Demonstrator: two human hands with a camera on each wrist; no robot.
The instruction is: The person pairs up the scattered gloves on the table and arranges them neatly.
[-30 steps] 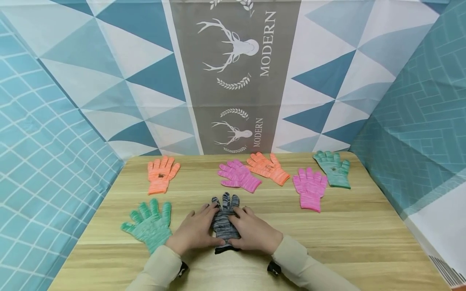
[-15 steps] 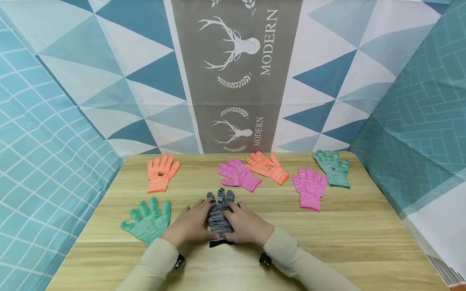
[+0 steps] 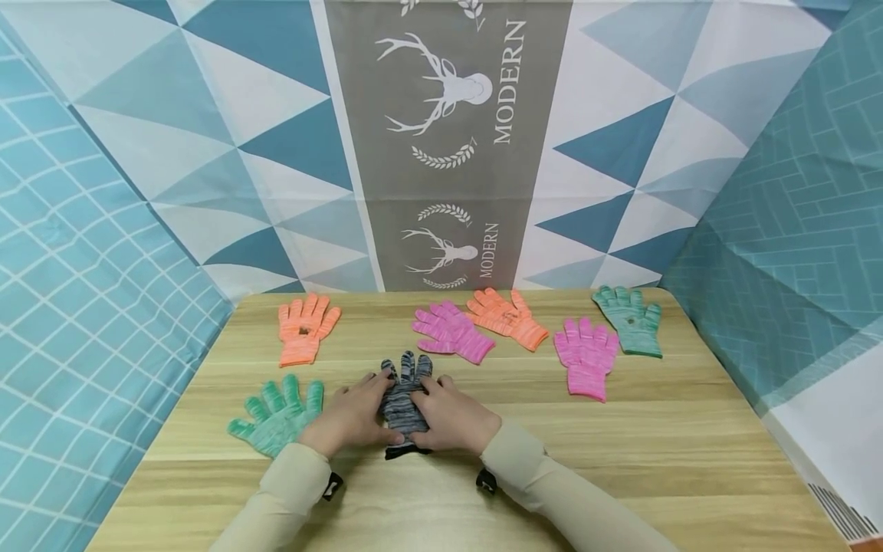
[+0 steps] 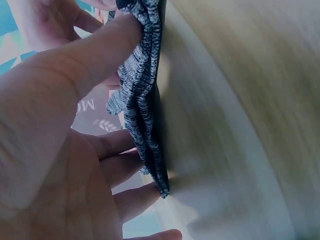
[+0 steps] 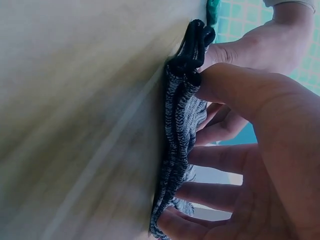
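Left grip [image 3: 353,414] and right grip [image 3: 454,418], fingers spread rather than curled, touch the grey glove [image 3: 402,414] lying between them.

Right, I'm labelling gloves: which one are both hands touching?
The only grey glove: left hand and right hand touch it; the others are orange gloves, pink gloves and green gloves.

Grey glove [image 3: 403,410] partly covered by my fingers [image 3: 375,386].
My left wrist [image 3: 320,438] hides the cuff of the green glove [image 3: 277,422]. The head view's bottom edge crops my sleeves [image 3: 284,491]. The dark mark [image 3: 304,331] on one orange glove [image 3: 300,350] is too small to read; in the left wrist view, the table [image 4: 215,130] blurs.
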